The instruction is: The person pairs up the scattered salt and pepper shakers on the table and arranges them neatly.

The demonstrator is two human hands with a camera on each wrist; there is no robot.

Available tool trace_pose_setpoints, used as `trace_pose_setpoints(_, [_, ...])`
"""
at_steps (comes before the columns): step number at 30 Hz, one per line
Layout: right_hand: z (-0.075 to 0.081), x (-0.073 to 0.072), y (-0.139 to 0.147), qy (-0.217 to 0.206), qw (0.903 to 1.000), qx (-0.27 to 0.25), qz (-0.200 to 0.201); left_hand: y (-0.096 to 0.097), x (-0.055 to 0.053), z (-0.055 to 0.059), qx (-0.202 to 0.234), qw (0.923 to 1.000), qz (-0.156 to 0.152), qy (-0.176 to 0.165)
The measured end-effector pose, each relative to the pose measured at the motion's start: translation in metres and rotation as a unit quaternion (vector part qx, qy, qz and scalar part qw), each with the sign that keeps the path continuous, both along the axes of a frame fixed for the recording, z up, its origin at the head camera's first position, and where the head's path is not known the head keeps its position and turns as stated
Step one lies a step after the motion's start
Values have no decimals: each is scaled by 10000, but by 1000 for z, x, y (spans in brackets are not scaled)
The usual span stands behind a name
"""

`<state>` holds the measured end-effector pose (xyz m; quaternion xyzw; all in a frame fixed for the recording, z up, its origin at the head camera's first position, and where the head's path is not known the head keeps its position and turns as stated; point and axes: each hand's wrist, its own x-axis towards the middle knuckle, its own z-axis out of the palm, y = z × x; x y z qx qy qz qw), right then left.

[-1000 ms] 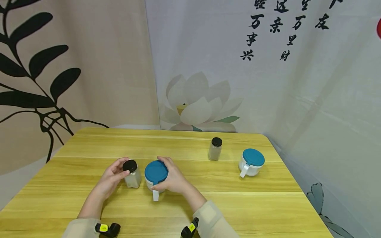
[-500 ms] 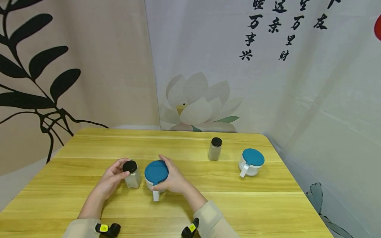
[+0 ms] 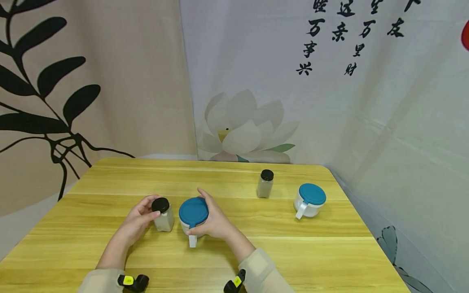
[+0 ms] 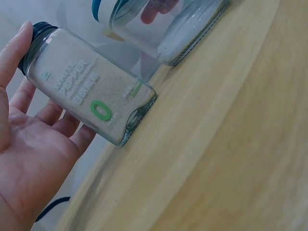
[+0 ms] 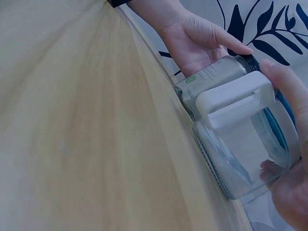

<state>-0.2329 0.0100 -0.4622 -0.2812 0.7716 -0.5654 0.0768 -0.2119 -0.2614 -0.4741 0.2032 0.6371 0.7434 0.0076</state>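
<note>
Clear glass forms the body of the pepper jar (image 4: 86,82), which stands upright on the desk (image 3: 311,256) with its black lid (image 3: 160,204) fitted. The printed label reads "WHITE PEPPER" in part; a pale powder fills most of the interior.

Of the two hands, the left hand (image 3: 137,221) pinches this jar near the top, thumb on the near side of the lid and fingers behind; its palm is clear of the glass. The right hand (image 3: 216,221) grips the adjacent canister (image 3: 184,229) at its blue lid (image 3: 193,211), thumb near the top of the white handle (image 3: 192,241), other fingertips visible through the glass. The handle faces the person. Jar and canister stand close together.

Farther back on the desk, toward the right, a second jar (image 3: 264,189) with a black cap stands upright. A second canister (image 3: 309,208), also blue-topped, stands near the right edge.
</note>
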Motion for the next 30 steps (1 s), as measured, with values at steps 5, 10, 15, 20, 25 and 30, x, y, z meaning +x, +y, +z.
trace_pose_setpoints(5, [0,0,1,12,10000,-9,18,0,0,0,-40,10000,-14,3])
trace_pose_setpoints(10, [-2,0,2,4,10000,-41,50,0,0,1,-104,9999,-20,-25])
trace_pose_setpoints(15, [-1,0,4,21,10000,-37,77,0,-2,2,-389,9991,156,-110])
trace_pose_setpoints(20, [4,0,6,-25,10000,17,56,2,-6,5,-502,9985,207,-22])
trace_pose_setpoints(25, [6,0,10,68,10000,14,61,4,-7,10,-464,9987,104,161])
trace_pose_setpoints(30, [7,-1,13,74,9999,103,-9,7,-7,16,-637,9971,130,392])
